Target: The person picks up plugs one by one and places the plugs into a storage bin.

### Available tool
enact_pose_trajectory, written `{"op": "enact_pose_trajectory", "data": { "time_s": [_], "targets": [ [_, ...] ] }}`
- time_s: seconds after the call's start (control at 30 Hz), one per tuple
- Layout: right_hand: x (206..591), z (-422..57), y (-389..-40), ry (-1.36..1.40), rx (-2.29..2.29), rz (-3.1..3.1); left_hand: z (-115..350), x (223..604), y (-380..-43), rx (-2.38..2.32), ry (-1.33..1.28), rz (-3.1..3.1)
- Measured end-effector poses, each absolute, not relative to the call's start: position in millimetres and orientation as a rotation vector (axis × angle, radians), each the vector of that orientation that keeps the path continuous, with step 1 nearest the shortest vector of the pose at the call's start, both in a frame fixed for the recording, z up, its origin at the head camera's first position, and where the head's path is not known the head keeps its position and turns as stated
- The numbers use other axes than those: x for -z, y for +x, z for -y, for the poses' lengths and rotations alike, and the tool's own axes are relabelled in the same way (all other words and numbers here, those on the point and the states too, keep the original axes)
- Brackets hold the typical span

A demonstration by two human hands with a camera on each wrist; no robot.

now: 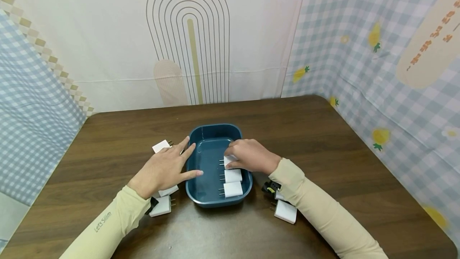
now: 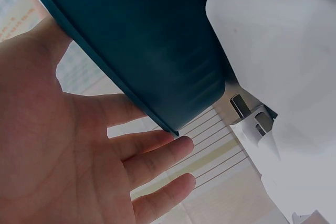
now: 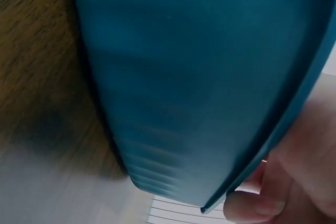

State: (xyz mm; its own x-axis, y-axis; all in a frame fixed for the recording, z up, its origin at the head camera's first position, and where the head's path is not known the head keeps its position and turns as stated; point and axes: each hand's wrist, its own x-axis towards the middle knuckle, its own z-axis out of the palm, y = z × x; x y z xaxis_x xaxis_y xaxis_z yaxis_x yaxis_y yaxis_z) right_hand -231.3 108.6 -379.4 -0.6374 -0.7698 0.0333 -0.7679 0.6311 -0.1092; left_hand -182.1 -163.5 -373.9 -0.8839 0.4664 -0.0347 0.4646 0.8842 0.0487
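A dark blue rectangular tub [image 1: 210, 179] stands mid-table. Inside it, along the right wall, are white charger plugs with two metal prongs pointing left. My right hand [image 1: 254, 156] reaches over the right rim and pinches the farthest charger plug [image 1: 229, 160], partly hidden by the fingers. Two more, a middle plug [image 1: 233, 176] and a nearer plug [image 1: 233, 189], lie in a row towards me. Over the tub's left rim my left hand [image 1: 163, 171] spreads its fingers, holding nothing. In the left wrist view its fingertips [image 2: 181, 148] are right at the rim.
Left of the tub lie several white charger plugs, among them a far one [image 1: 161, 146] and a near one [image 1: 161, 206], partly covered by the left arm. To the right, another plug [image 1: 286, 212] lies by the right sleeve, with one half hidden behind it. Curtains surround the wooden table [image 1: 309, 131].
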Motion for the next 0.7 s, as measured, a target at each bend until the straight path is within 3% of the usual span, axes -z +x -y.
{"op": "enact_pose_trajectory", "data": {
  "time_s": [0.7],
  "targets": [
    [377.8, -104.4, -229.0, -1.333, -0.026, -2.850, 164.2, 374.6, -182.7, -0.064, 0.712, -2.996]
  ]
}}
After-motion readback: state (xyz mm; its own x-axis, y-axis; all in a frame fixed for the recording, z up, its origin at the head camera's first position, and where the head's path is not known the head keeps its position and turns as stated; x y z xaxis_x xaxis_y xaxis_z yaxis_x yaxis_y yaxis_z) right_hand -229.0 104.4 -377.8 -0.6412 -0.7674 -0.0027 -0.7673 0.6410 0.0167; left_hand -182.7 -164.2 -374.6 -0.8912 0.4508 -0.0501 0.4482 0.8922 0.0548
